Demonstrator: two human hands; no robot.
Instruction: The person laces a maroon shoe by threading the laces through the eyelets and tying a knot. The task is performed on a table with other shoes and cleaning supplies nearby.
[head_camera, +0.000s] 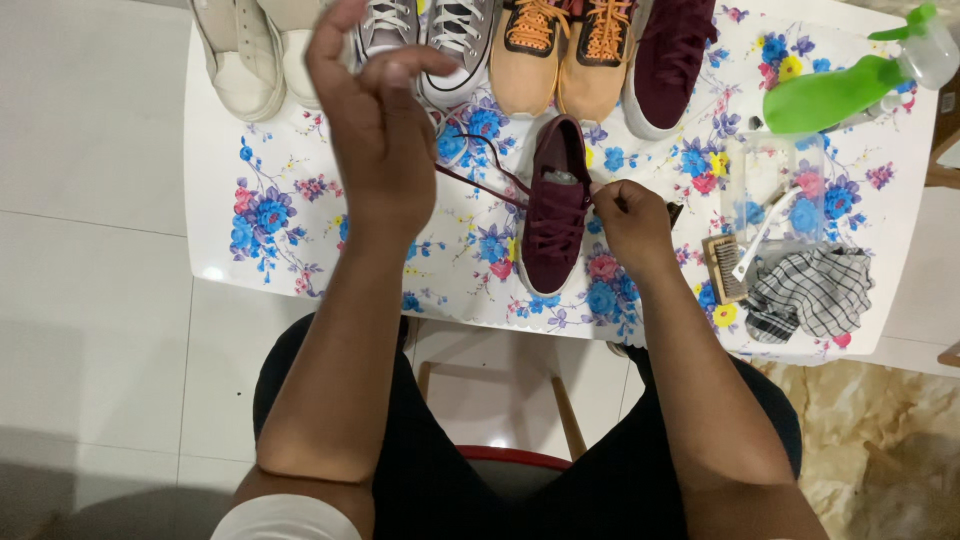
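A maroon shoe (556, 205) lies flat on the desk (300, 230), toe toward the person, its opening toward the far edge. It is a low sneaker of dark wine colour with a pale sole edge showing at the toe, and laces of the same maroon cross its front in rows. A pale insole shows inside the opening.

The right hand (628, 222) rests just beside the shoe's right side, fingers drawn together and pinched at the upper eyelets, on what looks like the lace end there; the exact grip is too small to tell for certain.

The left hand (375, 120) is raised well above and to the left of the shoe, fingers curled with thumb and fingertips closed together. The loose maroon lace (480, 178) runs from the shoe's left side up toward this hand, drawn out in a long slack line across the desk; it appears to be held in the pinch.

Beyond the left hand, along the far edge, stand a row of other shoes: a cream pair (255, 50), a grey pair (430, 40), an orange pair (560, 55) and the second maroon shoe (668, 60). To the right of the right hand lie a small brush (725, 268), a checked cloth (808, 290), a clear plastic box (780, 190), and farther off a green spray bottle (850, 85).
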